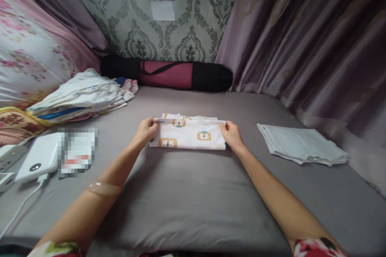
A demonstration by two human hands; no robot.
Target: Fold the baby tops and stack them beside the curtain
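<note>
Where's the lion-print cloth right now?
The lion-print cloth lies folded mid-frame in the head view on the grey sheet, its ends gripped by the left hand and right hand.

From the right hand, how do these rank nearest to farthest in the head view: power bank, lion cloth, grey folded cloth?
1. Lion cloth: centre, gripped by the right hand.
2. Grey folded cloth: to the right.
3. Power bank: far left.
</note>
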